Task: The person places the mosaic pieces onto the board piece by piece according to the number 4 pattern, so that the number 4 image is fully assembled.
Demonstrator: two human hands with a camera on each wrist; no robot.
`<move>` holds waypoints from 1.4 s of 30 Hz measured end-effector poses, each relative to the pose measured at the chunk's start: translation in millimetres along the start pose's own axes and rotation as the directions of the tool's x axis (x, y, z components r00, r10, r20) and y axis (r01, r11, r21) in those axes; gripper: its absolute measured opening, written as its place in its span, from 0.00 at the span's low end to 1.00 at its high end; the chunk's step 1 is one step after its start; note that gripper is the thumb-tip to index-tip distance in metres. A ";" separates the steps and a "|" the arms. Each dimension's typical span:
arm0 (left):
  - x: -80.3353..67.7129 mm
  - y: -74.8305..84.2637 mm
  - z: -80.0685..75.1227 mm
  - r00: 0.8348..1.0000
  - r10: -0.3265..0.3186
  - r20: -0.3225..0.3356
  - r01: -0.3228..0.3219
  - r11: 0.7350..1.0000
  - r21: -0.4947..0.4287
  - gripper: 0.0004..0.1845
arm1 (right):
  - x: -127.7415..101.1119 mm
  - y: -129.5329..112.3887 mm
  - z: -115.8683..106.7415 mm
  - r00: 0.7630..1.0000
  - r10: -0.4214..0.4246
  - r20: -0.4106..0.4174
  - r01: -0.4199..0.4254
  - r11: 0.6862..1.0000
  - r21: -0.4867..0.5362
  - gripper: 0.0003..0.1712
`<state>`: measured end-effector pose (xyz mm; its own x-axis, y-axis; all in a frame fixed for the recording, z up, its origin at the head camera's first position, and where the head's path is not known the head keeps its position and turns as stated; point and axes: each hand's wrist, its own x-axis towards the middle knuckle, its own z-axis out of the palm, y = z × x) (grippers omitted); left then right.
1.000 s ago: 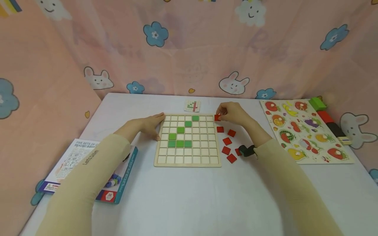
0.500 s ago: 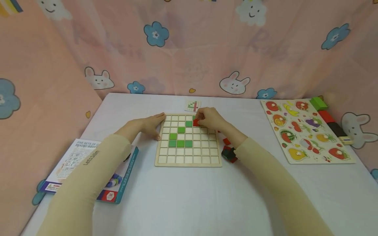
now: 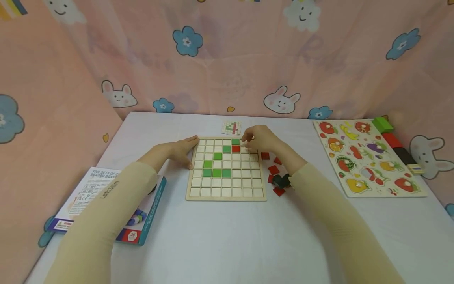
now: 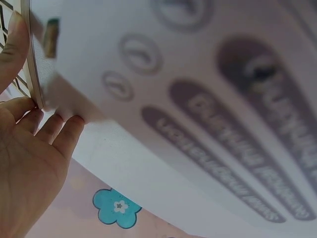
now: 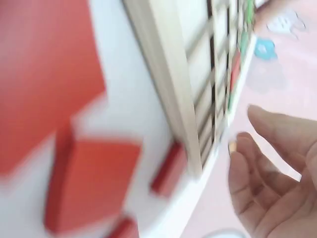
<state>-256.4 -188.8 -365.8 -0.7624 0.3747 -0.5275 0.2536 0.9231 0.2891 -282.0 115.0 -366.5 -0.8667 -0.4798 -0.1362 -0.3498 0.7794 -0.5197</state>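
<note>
A wooden grid board [image 3: 227, 199] lies mid-table with several green tiles [image 3: 216, 172] set in its squares. One red tile [image 3: 235, 148] sits in the second row from the far edge, just below a green tile [image 3: 235, 141]. My left hand [image 3: 173, 152] rests against the board's left side, thumb and fingers spread along the edge. Over the far right corner is my right hand [image 3: 262, 139], its fingers loosely bent. In the right wrist view thumb and fingertips are apart with nothing between them. Several loose red tiles [image 3: 273, 169] lie right of the board, partly behind the black wrist camera [image 3: 281, 181].
A small pattern card [image 3: 231, 127] lies beyond the board. To the left, a box [image 3: 152, 213] is partly under the left sleeve. A fruit puzzle board [image 3: 369, 157] lies at the right, with green [image 3: 382, 124], red and black blocks along its far side.
My right hand carried a red tile from beyond the board's right edge to the second row, let go, and drew back slightly right. The left hand stayed put.
</note>
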 end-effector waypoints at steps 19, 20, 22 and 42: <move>1.2 -1.8 1.5 1.000 0.011 -0.006 -0.011 1.000 0.011 0.57 | -17.2 50.8 -19.9 0.969 0.101 0.227 -0.090 0.994 -0.059 0.11; 1.3 -1.8 1.5 1.000 0.012 -0.006 -0.012 1.000 0.010 0.57 | -17.3 51.2 -20.0 0.970 0.099 0.222 -0.087 0.994 -0.062 0.11; 1.7 -1.5 1.7 1.000 0.011 -0.006 -0.011 1.000 0.006 0.57 | -17.3 52.0 -21.1 0.974 0.096 0.206 -0.083 0.994 -0.073 0.11; 2.5 -0.7 1.3 1.000 0.002 -0.006 -0.002 1.000 0.011 0.57 | -4.8 -8.1 10.3 0.999 -0.048 -0.015 0.049 0.994 0.100 0.05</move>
<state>-257.7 -188.4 -368.4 -0.7657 0.3760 -0.5219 0.2619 0.9233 0.2810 -271.4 106.8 -370.3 -0.8543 -0.5103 -0.0985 -0.3545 0.7107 -0.6077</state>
